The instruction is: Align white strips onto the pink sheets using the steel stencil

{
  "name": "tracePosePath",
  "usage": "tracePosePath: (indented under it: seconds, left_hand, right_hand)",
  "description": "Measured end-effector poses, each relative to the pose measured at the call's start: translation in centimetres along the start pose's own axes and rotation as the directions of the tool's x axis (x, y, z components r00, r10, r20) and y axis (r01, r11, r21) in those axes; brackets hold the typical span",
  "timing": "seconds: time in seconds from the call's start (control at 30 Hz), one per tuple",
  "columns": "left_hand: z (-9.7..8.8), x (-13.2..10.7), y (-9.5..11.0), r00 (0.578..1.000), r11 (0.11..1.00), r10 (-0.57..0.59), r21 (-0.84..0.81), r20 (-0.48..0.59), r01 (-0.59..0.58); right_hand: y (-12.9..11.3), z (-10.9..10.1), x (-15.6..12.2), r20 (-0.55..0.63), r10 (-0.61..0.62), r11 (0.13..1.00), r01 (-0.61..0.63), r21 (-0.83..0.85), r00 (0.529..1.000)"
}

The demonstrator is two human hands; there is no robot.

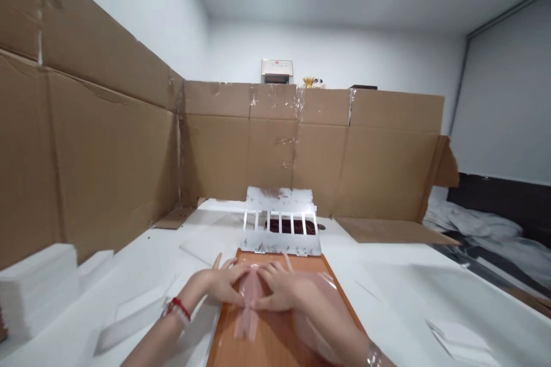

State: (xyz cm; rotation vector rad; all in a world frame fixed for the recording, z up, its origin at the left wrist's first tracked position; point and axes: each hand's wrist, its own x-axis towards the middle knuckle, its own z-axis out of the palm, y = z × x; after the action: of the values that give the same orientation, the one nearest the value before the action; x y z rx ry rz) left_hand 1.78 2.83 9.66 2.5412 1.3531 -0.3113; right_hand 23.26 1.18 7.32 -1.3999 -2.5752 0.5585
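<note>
My left hand (219, 284) and my right hand (282, 289) lie close together on an orange-brown board (275, 338) on the white table. Between their fingertips they press a clear plastic film or bag (247, 304), which lies flat on the board and runs toward me. Both hands' fingers are pinched on the film. A red string bracelet circles my left wrist and a shiny bracelet my right. Just beyond the board stands a silver metal plate (282, 223) with a row of slots, something dark showing behind the slots.
Taped cardboard walls (107, 143) enclose the white table (404, 292) on the left and at the back. A stack of white sheets (37, 287) sits at the left edge, with loose clear sheets (456, 335) scattered nearby. Grey bedding (477, 229) lies at the right.
</note>
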Motion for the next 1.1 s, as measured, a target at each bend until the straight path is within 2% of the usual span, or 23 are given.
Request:
tracePosePath:
  seconds: [0.23,0.4,0.67,0.83,1.0,1.1]
  left_hand:
    - [-0.1,1.0,0.1,0.995,0.999,-0.026,0.039,0.095,0.023]
    - [-0.6,1.4,-0.3,0.994,0.999,0.007,0.049,0.114,-0.012]
    - [-1.6,1.5,-1.8,0.988,0.989,0.141,-0.047,0.066,-0.138]
    - [-0.8,1.4,-2.5,0.986,0.987,0.147,-0.084,0.081,-0.14]
    - [-0.8,1.2,-2.1,0.984,0.987,0.14,-0.099,0.107,-0.13]
    - [-0.6,1.4,-1.6,0.984,0.987,0.13,-0.107,0.119,-0.118]
  right_hand:
    - [-0.3,-0.4,0.5,0.107,0.032,0.998,-0.026,-0.058,0.994]
    - [-0.6,-0.8,0.3,0.112,0.061,0.997,-0.054,-0.062,0.992]
    - [1.0,-1.8,0.5,0.094,-0.022,0.999,0.025,-0.025,0.995]
    - [1.8,-2.3,-0.1,0.074,-0.061,0.998,0.06,0.007,0.995]
    - [2.7,-1.5,-0.3,0.051,-0.089,0.996,0.089,-0.001,0.995]
    - [2.3,-1.1,-0.3,0.062,-0.04,0.997,0.044,-0.061,0.997]
